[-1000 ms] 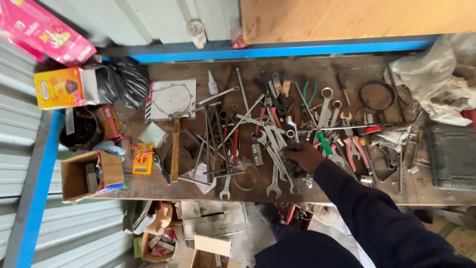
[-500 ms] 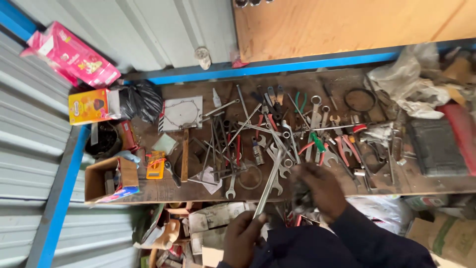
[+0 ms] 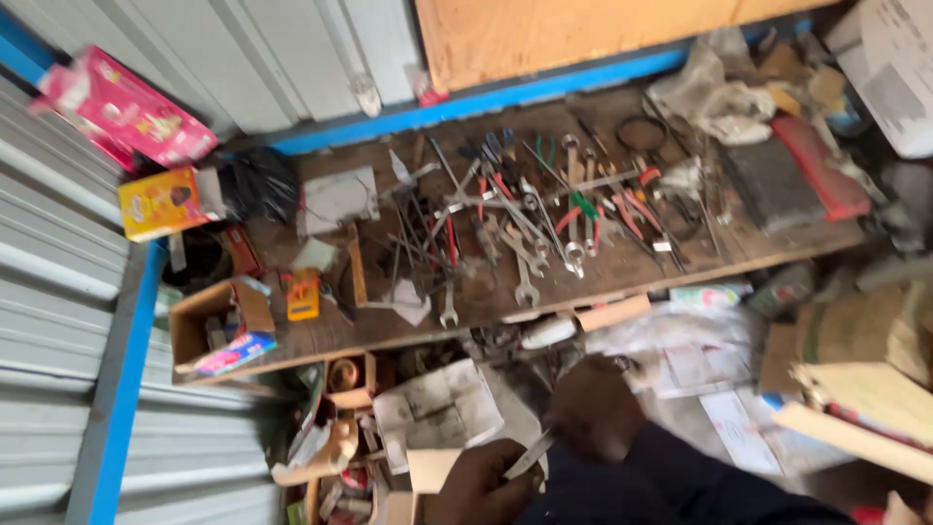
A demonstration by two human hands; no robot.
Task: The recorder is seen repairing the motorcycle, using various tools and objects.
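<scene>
Both hands point(image 3: 544, 447) now withdrawn below the cluttered wooden workbench point(image 3: 680, 267), together gripping a spanner point(image 3: 530, 455), corrugated walls around.

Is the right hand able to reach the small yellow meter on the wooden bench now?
Probably not at once: the right hand grips a metal tool with the left hand, well below the yellow meter.

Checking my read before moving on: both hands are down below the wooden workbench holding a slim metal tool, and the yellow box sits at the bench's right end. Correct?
Not quite. The head view shows the yellow box at the left end of the wooden workbench, not the right. Both hands, left hand and right hand, do hold the slim metal tool below it.
</scene>
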